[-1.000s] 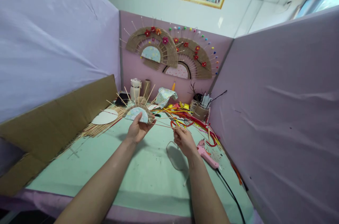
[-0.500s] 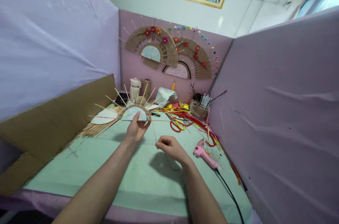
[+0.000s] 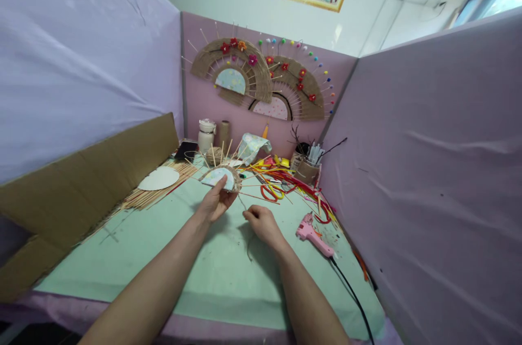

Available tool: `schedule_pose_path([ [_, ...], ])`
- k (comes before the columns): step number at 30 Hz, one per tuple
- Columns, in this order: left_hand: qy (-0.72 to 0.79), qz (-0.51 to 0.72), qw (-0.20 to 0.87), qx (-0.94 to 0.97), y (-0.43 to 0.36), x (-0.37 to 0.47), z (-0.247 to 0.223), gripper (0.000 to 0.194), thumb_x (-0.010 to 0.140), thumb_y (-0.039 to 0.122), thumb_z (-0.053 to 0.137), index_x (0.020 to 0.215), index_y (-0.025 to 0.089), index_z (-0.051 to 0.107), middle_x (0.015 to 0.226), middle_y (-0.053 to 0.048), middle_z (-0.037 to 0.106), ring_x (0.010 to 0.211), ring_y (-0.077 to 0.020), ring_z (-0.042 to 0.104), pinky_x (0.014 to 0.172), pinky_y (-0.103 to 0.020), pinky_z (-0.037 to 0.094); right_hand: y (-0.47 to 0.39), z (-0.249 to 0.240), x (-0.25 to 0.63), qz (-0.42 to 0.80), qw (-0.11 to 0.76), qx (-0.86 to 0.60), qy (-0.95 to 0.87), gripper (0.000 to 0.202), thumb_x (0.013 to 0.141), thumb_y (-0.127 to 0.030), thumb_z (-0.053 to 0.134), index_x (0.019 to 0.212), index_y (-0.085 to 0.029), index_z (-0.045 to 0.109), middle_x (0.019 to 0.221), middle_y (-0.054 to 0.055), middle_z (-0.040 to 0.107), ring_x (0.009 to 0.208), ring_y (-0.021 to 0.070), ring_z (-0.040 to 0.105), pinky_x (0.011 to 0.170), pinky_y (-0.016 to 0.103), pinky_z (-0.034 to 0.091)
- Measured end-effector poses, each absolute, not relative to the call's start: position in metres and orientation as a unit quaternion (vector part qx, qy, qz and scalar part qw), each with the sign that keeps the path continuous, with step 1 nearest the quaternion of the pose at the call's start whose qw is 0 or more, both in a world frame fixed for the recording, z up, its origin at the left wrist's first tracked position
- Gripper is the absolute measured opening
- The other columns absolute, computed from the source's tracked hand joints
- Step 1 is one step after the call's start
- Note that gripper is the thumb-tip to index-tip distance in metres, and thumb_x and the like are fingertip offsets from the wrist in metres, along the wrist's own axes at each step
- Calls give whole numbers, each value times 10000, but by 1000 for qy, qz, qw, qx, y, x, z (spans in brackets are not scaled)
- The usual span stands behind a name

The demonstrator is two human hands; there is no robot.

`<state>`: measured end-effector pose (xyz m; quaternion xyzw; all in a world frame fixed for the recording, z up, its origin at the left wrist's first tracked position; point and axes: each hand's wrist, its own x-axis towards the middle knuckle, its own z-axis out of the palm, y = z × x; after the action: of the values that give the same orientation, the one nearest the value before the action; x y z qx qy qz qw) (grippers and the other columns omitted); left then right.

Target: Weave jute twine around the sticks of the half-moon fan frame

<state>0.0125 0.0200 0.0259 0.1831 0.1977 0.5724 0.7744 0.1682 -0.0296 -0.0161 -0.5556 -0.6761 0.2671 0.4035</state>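
My left hand point(image 3: 216, 202) grips a pale, patterned half-disc point(image 3: 212, 177) by its lower right part, thumb on the front face. Brown twine runs round its curved edge, and thin wooden sticks fan outward from it. Below and to the right, my right hand point(image 3: 260, 220) pinches a strand of twine point(image 3: 242, 202) that stretches down from the right corner of the half-disc. The loose tail hangs beneath my right hand, over the pale green tabletop point(image 3: 204, 280).
On the right lies a pink glue gun point(image 3: 314, 235) with a black cord. Red-handled scissors point(image 3: 269, 193) and coloured strips lie behind. A white oval point(image 3: 158, 178) rests on sticks at left. A twine ball point(image 3: 213, 156) and white jar point(image 3: 206, 136) stand at the back.
The half-disc has moved slightly right and turned clockwise in my left hand, its sticks now angled differently. My right hand has shifted slightly up and right, and the twine between the hands is shorter.
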Motion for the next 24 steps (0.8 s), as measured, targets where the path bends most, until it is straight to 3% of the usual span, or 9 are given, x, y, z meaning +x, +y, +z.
schedule_pose_path([
  [7,239,507,793,238,13,14,26,141,787,75,567,915,129,589,755,-46,687,614,-122,646,588,-224,554,-19,-12,185,258,546,-571,-555,285,739,-411,527,593,-167,553,533,-33,458,525,111,379,503,232,282],
  [14,192,419,832,308,6,12,23,143,794,108,566,933,132,589,803,-53,692,678,-164,656,793,-463,529,-18,-7,189,272,615,-560,-484,296,720,-449,552,645,-164,580,525,-38,451,532,116,381,524,240,315],
  [24,229,474,803,279,15,10,23,128,793,83,549,912,113,587,777,-70,694,695,-167,664,728,-369,568,-21,-3,192,281,625,-550,-477,304,703,-450,585,630,-154,585,528,-37,467,513,101,367,508,234,298],
])
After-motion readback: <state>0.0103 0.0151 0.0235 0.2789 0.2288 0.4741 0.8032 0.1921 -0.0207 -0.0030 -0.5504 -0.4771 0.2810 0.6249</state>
